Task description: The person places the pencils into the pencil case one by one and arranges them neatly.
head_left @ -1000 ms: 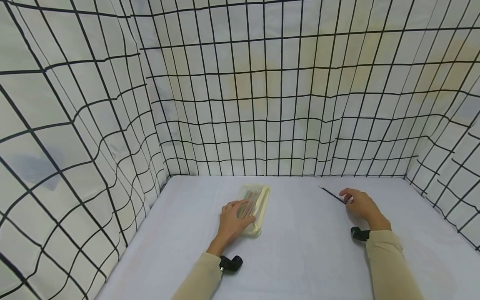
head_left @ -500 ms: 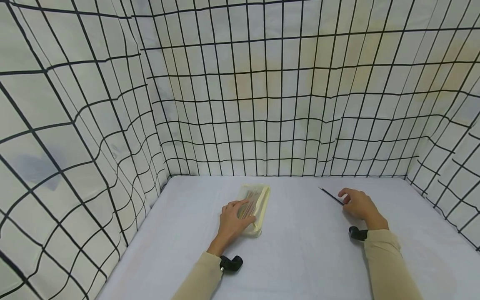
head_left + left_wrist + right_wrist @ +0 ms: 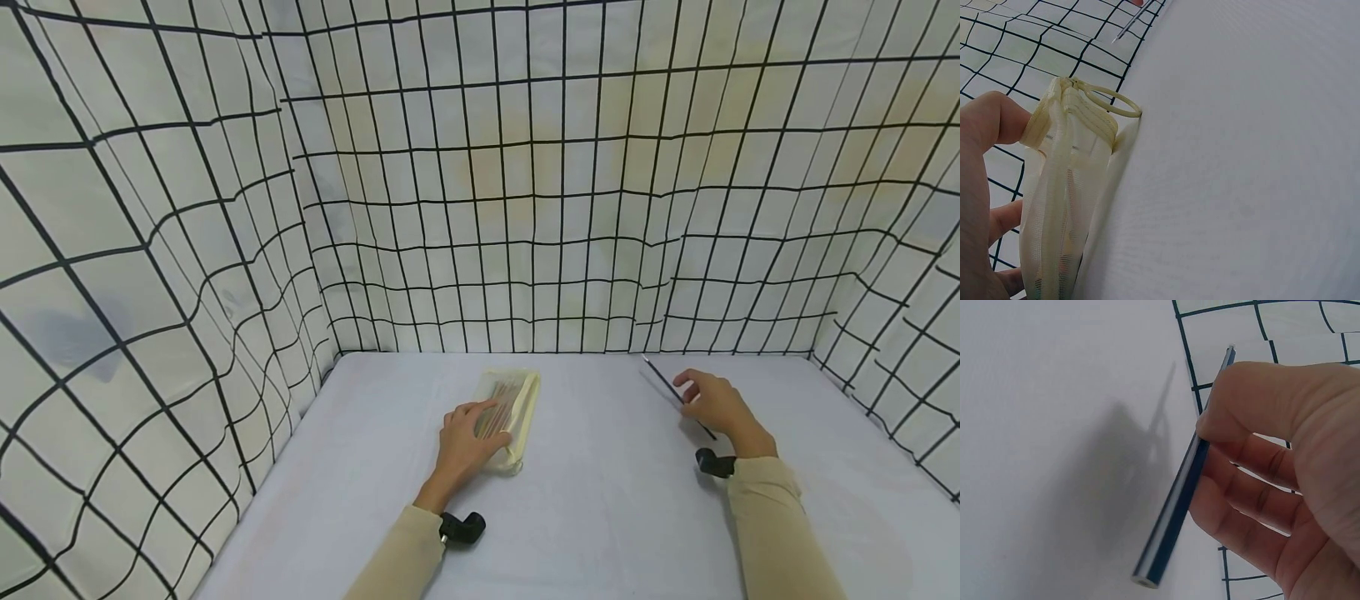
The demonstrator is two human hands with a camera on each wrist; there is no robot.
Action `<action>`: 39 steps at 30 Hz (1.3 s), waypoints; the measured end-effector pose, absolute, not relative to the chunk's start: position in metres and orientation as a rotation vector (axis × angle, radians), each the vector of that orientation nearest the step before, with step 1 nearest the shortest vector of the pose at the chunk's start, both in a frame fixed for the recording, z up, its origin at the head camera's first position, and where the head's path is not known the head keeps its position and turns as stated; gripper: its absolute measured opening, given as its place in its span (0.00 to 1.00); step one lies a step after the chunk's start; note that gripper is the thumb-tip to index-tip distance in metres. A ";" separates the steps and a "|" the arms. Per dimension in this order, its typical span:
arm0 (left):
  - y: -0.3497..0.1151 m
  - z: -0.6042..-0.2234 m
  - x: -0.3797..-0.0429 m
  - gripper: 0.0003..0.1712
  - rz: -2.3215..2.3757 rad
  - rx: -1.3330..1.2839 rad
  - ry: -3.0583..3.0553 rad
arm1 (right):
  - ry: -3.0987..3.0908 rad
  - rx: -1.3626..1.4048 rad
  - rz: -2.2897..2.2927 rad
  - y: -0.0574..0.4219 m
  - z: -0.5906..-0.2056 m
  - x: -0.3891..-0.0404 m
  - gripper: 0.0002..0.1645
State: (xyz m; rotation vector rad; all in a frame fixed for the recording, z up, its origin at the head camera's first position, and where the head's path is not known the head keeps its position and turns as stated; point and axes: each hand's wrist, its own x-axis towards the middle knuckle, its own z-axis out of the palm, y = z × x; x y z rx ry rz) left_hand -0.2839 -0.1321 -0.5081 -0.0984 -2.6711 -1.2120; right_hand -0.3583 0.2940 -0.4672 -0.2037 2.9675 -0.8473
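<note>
A translucent cream zip pouch (image 3: 519,417) with a mesh-like face and a cord loop lies left of centre on the table in the head view. Thin reddish-brown stripes show on its face. My left hand (image 3: 467,442) grips its left and near sides, with the thumb (image 3: 1007,119) by the zip end in the left wrist view. At the right, my right hand (image 3: 716,408) pinches a slim dark blue pencil (image 3: 1179,500) with a pale stripe between thumb and fingers. The pencil slants across the fingers, its flat end towards the right wrist camera, and throws a shadow on the cloth.
White cloth covers the table (image 3: 592,517). Pale walls with a black grid (image 3: 525,200) stand at the back and both sides. A black wrist camera (image 3: 461,527) sits on the left wrist, and another black camera (image 3: 715,462) on the right.
My right hand has shifted slightly left and away. The pencil has lifted and turned in its fingers, so its near end now shows below the hand. My left hand and the pouch have stayed put.
</note>
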 end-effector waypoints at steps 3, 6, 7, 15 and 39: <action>-0.132 -0.508 -0.284 0.39 -1.212 -0.101 -2.672 | 2.956 -0.216 -0.875 0.293 -0.466 -0.358 0.29; -0.132 -0.508 -0.283 0.39 -1.210 -0.101 -2.670 | 2.947 -0.223 -0.900 0.292 -0.465 -0.358 0.29; -0.132 -0.509 -0.283 0.39 -1.209 -0.101 -2.669 | 2.943 -0.225 -0.913 0.291 -0.465 -0.358 0.29; -0.132 -0.509 -0.283 0.39 -1.210 -0.091 -2.667 | 2.875 -0.219 -1.051 0.287 -0.464 -0.358 0.29; -0.131 -0.507 -0.282 0.39 -1.238 -0.075 -2.677 | 2.724 -0.193 -1.369 0.264 -0.462 -0.357 0.29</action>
